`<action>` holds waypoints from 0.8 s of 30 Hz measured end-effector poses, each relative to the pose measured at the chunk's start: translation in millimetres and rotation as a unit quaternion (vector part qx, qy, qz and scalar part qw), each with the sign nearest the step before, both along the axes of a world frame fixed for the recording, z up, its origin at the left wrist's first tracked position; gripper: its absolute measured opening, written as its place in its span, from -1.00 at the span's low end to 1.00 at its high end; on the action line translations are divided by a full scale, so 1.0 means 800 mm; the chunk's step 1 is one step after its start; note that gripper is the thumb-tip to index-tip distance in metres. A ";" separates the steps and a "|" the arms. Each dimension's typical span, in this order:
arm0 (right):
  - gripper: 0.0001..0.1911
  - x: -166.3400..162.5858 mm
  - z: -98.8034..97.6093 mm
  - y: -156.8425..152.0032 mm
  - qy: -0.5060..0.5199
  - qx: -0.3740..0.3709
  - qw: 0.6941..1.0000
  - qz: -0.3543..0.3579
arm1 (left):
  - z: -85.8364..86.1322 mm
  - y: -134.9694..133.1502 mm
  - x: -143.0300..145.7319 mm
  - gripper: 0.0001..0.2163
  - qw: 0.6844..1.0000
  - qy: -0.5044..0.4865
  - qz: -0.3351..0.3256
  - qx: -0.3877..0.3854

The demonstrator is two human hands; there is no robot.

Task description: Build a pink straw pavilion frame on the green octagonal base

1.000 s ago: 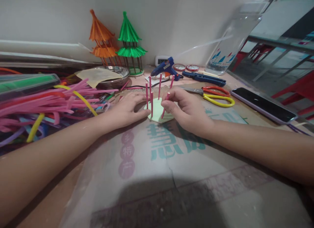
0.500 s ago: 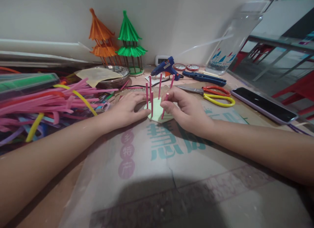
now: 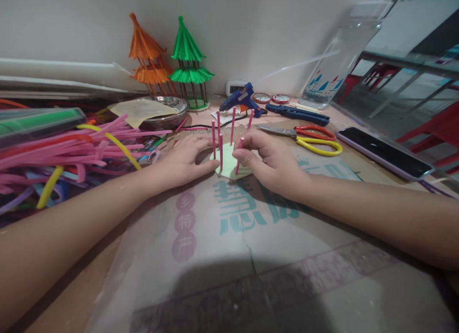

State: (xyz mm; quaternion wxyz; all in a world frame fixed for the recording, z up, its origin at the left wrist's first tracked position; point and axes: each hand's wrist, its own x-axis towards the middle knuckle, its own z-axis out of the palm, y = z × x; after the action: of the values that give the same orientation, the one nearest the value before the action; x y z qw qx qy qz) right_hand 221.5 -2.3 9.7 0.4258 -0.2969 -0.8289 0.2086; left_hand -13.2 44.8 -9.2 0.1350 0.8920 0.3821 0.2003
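A pale green hexagonal card base (image 3: 228, 165) lies on a printed cardboard sheet (image 3: 251, 237). Several short pink sticks stand upright on it. My right hand (image 3: 273, 162) pinches one pink stick (image 3: 238, 156) between thumb and forefinger, its lower end on the base's near right side. My left hand (image 3: 183, 160) rests flat on the sheet with its fingers stretched out, fingertips against the base's left edge.
A heap of pink, yellow and purple pipe cleaners (image 3: 68, 154) lies left. Orange (image 3: 148, 56) and green (image 3: 188, 58) pagoda models stand by the wall. A blue glue gun (image 3: 241, 99), red-and-yellow scissors (image 3: 308, 137), a phone (image 3: 385, 152) and a clear bottle (image 3: 339, 60) sit behind and right.
The stick pinched in my right hand has tilted slightly more upright. Both hands stay in place.
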 end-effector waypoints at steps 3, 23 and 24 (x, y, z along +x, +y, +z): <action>-0.77 0.000 0.000 0.000 -0.003 -0.004 1.000 -0.002 | 0.000 0.000 0.000 -0.53 1.000 0.000 0.000 -0.002; -0.83 -0.001 0.000 0.002 0.003 0.021 1.000 0.011 | 0.000 0.000 0.001 -0.52 1.000 0.013 0.003 0.003; -0.83 -0.001 0.000 0.002 0.007 0.023 1.000 0.012 | 0.000 0.000 0.001 -0.52 1.000 0.014 0.004 0.002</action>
State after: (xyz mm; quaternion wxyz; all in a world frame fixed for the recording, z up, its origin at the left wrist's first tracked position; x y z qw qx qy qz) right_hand 220.8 -0.4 9.7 0.4354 -0.2755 -0.8341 0.1969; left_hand -12.8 45.1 -9.2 0.1271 0.8934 0.3875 0.1886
